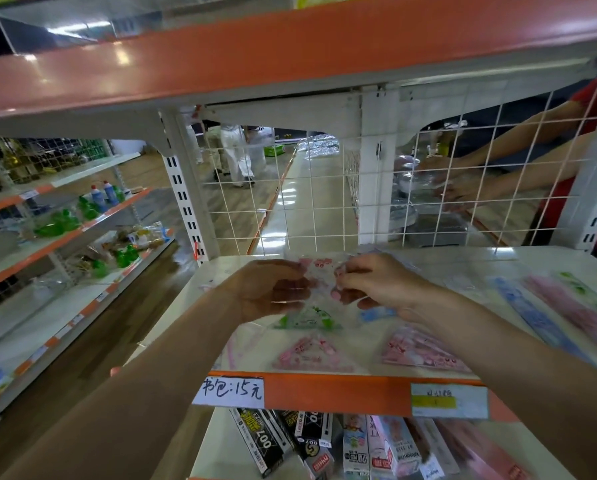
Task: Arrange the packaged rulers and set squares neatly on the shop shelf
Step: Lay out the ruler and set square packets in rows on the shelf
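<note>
Above the white shelf [498, 261], my left hand [273, 289] and my right hand [376, 285] both grip one clear packet with a pink-printed set square [319, 271], held up between them. Under it lie a green set square packet [307, 320], a pink set square packet [311, 353] and another pink packet [421, 351] near the front edge. A small blue packet [375, 314] peeks from under my right hand. Long packaged rulers, blue [529, 313] and pink [574, 310], lie at the right of the shelf.
A white wire grid [290, 209] backs the shelf; behind it another person's arms [498, 168] handle clear packets. The orange shelf lip [324, 389] carries price labels. Boxed goods [324, 445] fill the shelf below. An orange-edged shelf [221, 64] hangs overhead. Aisle shelving [65, 230] stands left.
</note>
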Demonstrator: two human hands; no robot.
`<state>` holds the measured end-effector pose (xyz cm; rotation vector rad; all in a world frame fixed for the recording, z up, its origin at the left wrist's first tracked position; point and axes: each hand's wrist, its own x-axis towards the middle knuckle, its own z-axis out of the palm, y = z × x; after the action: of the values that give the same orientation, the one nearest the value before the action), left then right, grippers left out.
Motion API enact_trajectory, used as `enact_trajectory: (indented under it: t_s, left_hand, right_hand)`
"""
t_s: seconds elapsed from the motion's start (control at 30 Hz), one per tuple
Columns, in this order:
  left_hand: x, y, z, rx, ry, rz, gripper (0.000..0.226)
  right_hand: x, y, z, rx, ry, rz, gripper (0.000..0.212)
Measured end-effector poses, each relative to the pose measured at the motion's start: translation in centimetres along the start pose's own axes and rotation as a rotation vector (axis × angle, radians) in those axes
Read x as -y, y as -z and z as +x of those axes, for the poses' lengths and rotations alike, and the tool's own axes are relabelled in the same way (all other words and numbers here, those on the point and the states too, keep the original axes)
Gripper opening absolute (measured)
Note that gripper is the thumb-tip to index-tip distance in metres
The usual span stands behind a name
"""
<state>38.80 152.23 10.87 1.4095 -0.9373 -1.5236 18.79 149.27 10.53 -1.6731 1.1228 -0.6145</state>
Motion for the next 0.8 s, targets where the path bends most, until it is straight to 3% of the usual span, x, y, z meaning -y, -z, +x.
enact_trajectory:
  t_s: [0.13, 0.33, 0.47, 0.8]
  left_hand:
    - [-0.2, 1.4, -0.1, -0.036, 0.018, -0.078, 0.005]
    - [-0.2, 2.1, 0.2, -0.089, 0.034, -0.115, 0.009]
    - [-0.3, 1.7, 0.2, -0.090, 0.029, -0.085, 0.009]
    - [0.0, 2.0, 0.5, -0.115, -0.004, 0.008, 0.010]
  right_hand:
    - [-0.5, 1.1, -0.3, 0.005, -0.017, -0.007, 0.010]
    - [-0.9, 1.3, -0.3, 0.032, 0.006, -0.054, 0.019]
    - [-0.8, 0.9, -0.2, 0.057, -0.010, -0.083, 0.012]
    - [-0.5, -2.2, -0.7, 0.355, 0.029, -0.423, 0.014]
